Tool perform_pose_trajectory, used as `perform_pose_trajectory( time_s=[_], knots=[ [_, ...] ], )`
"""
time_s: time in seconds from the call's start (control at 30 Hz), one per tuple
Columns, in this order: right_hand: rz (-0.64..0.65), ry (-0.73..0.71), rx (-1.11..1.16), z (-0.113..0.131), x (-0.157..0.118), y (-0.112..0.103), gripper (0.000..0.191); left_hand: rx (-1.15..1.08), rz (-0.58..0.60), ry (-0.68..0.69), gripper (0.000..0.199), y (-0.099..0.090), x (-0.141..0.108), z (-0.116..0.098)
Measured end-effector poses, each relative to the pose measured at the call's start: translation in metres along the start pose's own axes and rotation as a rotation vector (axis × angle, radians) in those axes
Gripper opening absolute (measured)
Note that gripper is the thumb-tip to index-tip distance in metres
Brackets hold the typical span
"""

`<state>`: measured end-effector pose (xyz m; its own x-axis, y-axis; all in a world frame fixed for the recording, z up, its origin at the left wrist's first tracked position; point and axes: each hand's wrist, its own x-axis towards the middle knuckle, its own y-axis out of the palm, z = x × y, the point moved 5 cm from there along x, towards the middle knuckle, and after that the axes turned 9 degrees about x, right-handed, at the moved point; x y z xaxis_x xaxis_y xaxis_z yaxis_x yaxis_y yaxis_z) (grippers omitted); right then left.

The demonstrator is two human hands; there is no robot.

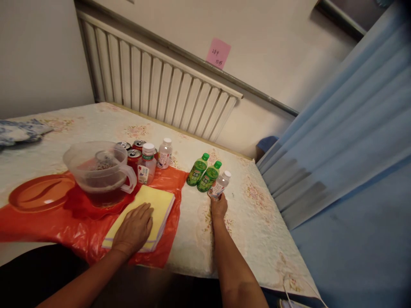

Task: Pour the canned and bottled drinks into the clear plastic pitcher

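My left hand (134, 229) lies flat, fingers stretched, on a stack of yellow paper (160, 203) that rests on a red plastic bag (175, 231). Off to the right, my right hand (219, 207) is wrapped round the lower part of a clear bottle with a white cap (222, 182). That bottle is next to two green drink bottles (208, 177) with green caps. Behind the paper stand another white-capped clear bottle (147, 164) and a similar one (165, 153) farther back. A clear plastic jug (96, 171) with dark contents sits left of the paper.
Several dark red cans (134, 157) stand behind the jug's handle. An orange lid (41, 192) lies at the left on the bag. A flowered cloth (244, 222) covers the table. A white radiator (154, 77) runs along the wall, and a blue curtain (337, 128) hangs at the right.
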<state>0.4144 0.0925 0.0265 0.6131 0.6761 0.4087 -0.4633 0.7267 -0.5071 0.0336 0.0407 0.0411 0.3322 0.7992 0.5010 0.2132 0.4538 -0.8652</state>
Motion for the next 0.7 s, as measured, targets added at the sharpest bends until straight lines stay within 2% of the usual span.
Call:
perform_pose_trajectory(
  time_s=[0.7],
  knots=[
    [0.009,0.020,0.036,0.0021,0.0001,-0.0001,0.037,-0.067,0.009,-0.030,0.036,-0.0027,-0.0001,0.0002]
  ],
)
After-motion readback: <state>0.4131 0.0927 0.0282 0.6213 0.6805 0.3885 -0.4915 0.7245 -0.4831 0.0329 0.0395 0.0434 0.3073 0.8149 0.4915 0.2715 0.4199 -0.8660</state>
